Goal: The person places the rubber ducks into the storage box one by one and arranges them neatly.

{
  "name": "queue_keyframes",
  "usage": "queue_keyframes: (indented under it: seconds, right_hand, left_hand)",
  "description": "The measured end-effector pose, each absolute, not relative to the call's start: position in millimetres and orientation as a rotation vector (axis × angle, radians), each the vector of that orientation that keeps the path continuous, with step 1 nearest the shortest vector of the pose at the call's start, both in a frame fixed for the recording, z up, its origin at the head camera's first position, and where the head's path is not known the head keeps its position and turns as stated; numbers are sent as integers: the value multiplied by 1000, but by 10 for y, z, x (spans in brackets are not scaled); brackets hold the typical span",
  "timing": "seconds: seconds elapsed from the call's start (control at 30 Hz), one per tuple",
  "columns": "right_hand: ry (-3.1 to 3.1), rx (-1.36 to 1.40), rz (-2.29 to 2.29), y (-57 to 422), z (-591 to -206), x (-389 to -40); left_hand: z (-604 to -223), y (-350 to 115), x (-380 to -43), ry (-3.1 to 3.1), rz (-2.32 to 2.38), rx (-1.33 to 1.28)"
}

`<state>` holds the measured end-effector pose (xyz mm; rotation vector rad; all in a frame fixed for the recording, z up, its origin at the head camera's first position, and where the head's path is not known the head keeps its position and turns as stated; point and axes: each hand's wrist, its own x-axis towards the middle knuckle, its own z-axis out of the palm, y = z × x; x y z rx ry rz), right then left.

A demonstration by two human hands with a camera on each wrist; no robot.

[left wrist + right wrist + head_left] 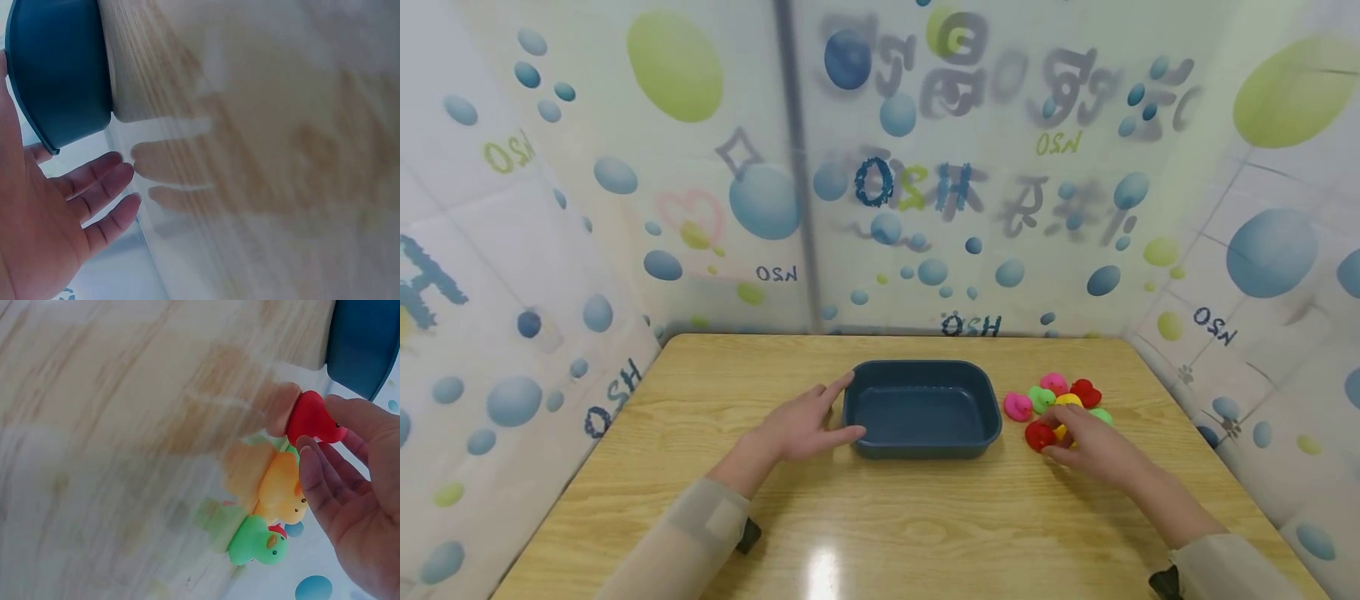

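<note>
A dark blue rectangular basin [925, 452] stands on the wooden table. At its left end, my left hand [801, 427] touches the rim with fingers spread and fairly straight; the left wrist view shows the palm [37, 219] beside the basin wall [62, 75]. To the right of the basin, my right hand [1097, 450] pinches a red rubber duck [307, 419] between thumb and fingers. The duck looks to be still on the tabletop. Close by in the right wrist view sit a yellow duck [278, 487] and a green duck [257, 540].
More toy ducks cluster behind my right hand: a pink duck [1018, 407] nearest the basin, another pink duck [1054, 382], a green duck [1042, 398] and a second red duck [1086, 392]. Printed curtains [910, 275] hang around the table [910, 525].
</note>
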<state>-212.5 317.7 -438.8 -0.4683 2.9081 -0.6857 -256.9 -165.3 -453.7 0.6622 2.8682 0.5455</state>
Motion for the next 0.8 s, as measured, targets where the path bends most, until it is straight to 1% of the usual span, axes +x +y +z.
queue_keyframes:
  seconds: [0.37, 0.8]
  right_hand:
    - [2971, -429, -665, 3115, -4408, -2128]
    - [3145, -589, -947, 2878, -4228, -2172]
  left_hand:
    - [-4542, -1647, -2572, 2850, 569, 653]
    - [-4548, -1638, -2579, 2858, 553, 642]
